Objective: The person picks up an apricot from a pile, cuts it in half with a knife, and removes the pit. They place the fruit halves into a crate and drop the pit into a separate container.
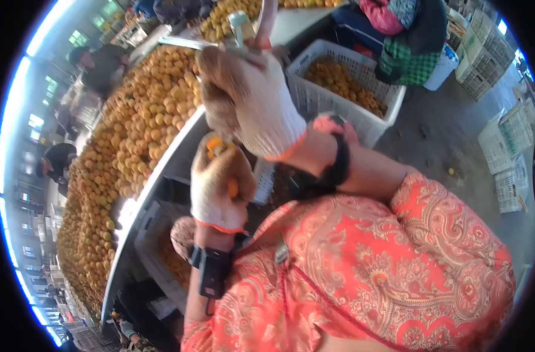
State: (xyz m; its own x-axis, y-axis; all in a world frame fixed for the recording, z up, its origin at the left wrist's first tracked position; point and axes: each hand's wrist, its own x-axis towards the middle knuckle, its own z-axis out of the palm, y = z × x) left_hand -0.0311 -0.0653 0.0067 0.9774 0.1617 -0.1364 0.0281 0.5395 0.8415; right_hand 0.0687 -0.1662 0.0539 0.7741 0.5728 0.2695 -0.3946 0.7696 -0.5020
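Both my hands wear white knit gloves with orange cuffs, stained brown over the fingers. My left hand [222, 182] is closed around an apricot [233, 188], whose bright orange flesh shows between the fingers. Just above it, my right hand [250, 97] has its fingers curled in; whatever it may hold is hidden and blurred. The hands are close together beside the rim of a sorting table [162, 155], which bears a large heap of apricots [156, 108].
A white crate [390, 120] with orange-brown fruit pieces stands beyond my right wrist. Another crate [147, 246] with fruit sits below the table edge. Stacked crates [484, 53] stand at right. Co-workers [100, 67] sit across the table; another person [411, 58] is nearby.
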